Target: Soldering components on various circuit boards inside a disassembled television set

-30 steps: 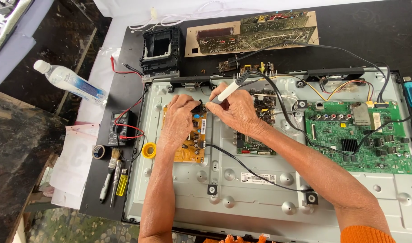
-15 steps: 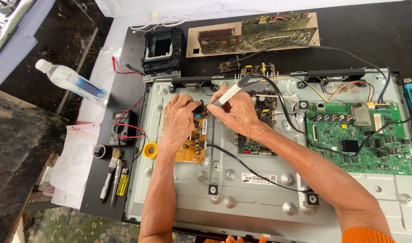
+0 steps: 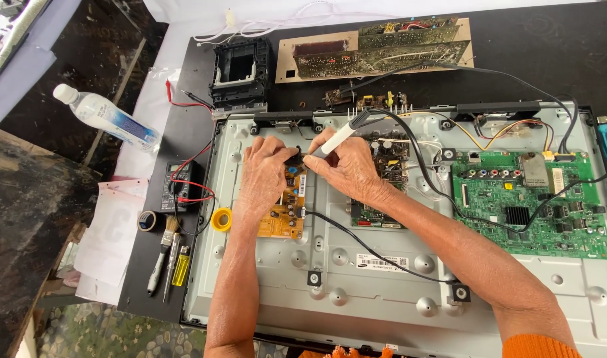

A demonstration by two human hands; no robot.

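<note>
Head view, right hand [image 3: 346, 166] fingers pinching white soldering iron [image 3: 336, 138] above yellow circuit board [image 3: 283, 215], left hand [image 3: 267, 176] fingers pressed together on that board, green mainboard [image 3: 529, 202] well right.

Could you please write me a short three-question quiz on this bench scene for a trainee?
1. True or false: the right hand holds a slim white pen-shaped tool with a black cord.
2. What does the left hand rest on? A) the yellow-orange circuit board B) the large green circuit board C) the clear plastic water bottle
3. Fill in: the small yellow tape roll lies on the ____ side of the yellow-orange circuit board.

Key: 1 true; 2 A; 3 left.
</note>
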